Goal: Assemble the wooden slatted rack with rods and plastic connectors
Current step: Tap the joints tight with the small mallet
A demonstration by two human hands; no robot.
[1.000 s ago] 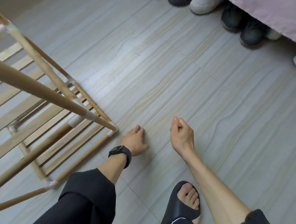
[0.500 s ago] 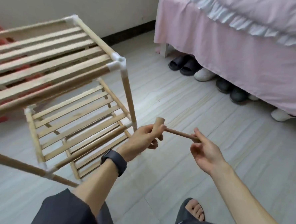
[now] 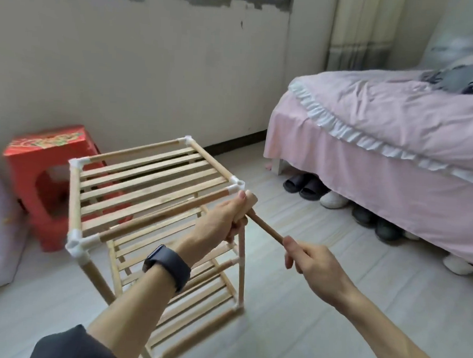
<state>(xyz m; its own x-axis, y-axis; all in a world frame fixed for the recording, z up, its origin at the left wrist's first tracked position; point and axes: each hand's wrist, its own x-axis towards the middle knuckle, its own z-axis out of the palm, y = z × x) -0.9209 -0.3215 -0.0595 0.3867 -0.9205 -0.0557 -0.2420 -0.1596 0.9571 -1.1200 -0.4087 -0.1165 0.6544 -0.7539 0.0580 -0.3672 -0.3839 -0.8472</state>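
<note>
Wooden rack stands on the floor, its three slatted tiers already joined.
The left hand grips the head of a small mallet and the right hand grips its handle, just beside the open-topped corner connector; probably only seating the joints is left.

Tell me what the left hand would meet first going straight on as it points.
Probably the white plastic corner connector atop the wooden slatted rack; the left hand, gripping a small wooden mallet by its head, points at it. Depth is unclear.
</note>
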